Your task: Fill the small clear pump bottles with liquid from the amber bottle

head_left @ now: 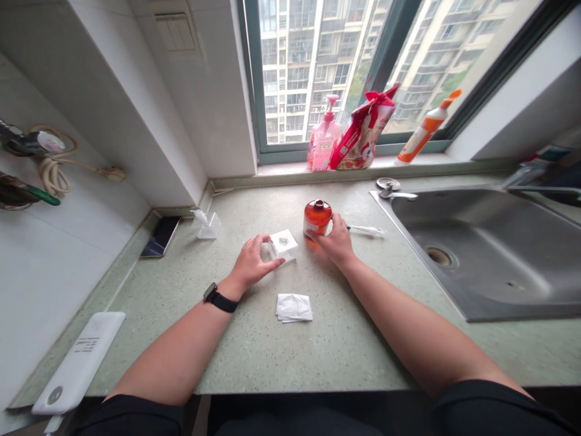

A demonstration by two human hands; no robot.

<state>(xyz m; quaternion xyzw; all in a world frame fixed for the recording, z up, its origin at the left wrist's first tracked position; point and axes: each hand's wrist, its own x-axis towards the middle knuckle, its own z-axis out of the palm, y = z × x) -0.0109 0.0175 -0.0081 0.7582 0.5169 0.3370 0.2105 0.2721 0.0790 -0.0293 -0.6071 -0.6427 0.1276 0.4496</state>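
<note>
My left hand (252, 264) pinches a small clear square container (284, 244) with a round grey piece inside, resting on the green countertop (327, 339). My right hand (334, 240) wraps around the lower part of an open amber bottle (317, 217) that stands upright just right of the container. A black watch sits on my left wrist. A folded white tissue (294, 307) lies on the counter nearer to me, between my forearms. A thin white dropper or pen-like stick (367, 229) lies just beyond my right hand.
A steel sink (481, 248) fills the right side. On the window sill stand a pink pump bottle (323, 140), a red bag (363, 133) and an orange-capped bottle (426, 129). A phone (160, 237), a clear pump cap (206, 224) and a white power bank (79, 362) lie at the left.
</note>
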